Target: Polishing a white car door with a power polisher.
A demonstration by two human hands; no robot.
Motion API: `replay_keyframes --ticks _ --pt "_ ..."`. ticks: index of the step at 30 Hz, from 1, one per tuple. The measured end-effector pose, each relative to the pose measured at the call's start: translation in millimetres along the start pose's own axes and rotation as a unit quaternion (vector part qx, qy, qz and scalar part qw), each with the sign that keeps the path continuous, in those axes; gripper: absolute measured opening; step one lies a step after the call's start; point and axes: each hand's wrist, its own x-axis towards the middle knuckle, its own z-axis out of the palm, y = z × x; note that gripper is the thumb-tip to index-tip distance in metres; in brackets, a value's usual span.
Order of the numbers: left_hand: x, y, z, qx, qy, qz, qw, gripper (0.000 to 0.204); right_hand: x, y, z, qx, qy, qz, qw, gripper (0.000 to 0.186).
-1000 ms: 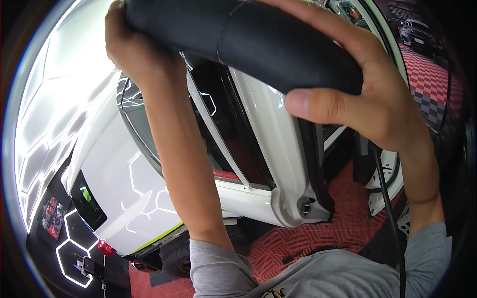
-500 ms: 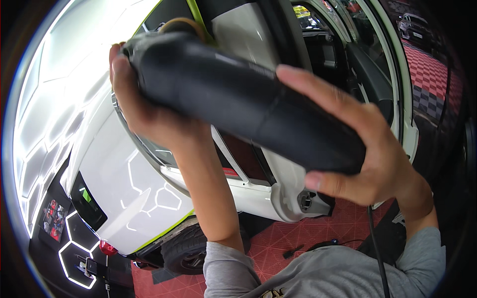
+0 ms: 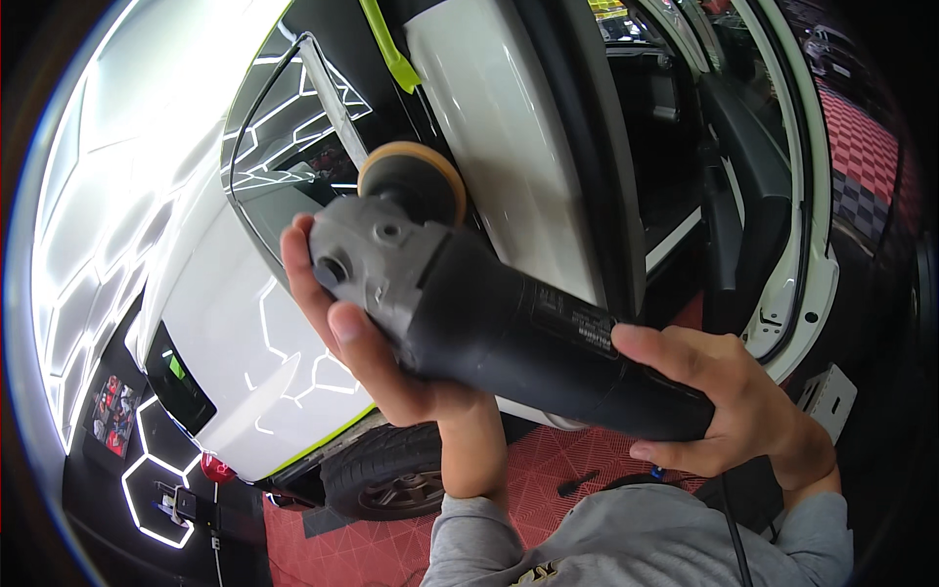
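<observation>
A black and grey rotary polisher (image 3: 509, 338) is held up in front of me, slanting from upper left to lower right. My left hand (image 3: 377, 362) wraps round its grey head from below. Around the rear of the body my right hand (image 3: 729, 391) is closed. The polisher's round tan pad (image 3: 416, 176) points away from me, toward a black pillar beside the white door panel (image 3: 509, 147) of a car. Whether the pad touches the pillar I cannot tell. A black cord (image 3: 734, 528) hangs down from the rear end near my right hand.
The car's glossy white rear side (image 3: 235, 342) reflects hexagonal lights at left, with a wheel (image 3: 381, 479) below. Green masking tape (image 3: 389, 49) runs along the window frame. An open doorway shows a dark seat (image 3: 748, 176). Red tiles (image 3: 548, 470) cover the floor.
The polisher has come lower and away from my face, so its head and pad now show. Both hands have moved down with it, still gripping it.
</observation>
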Motion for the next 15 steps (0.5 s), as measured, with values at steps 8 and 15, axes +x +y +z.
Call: replay_keyframes --ticks 8,15 --pt "-34.5 -12.2 -29.3 0.069 0.089 -0.012 0.994 0.072 -14.3 14.1 14.6 0.019 -0.065 0.089 0.994 0.081" --pt "-64.7 -25.3 -51.8 0.066 0.075 -0.026 0.995 0.076 -32.7 21.0 20.2 -0.064 -0.067 0.091 0.991 0.075"
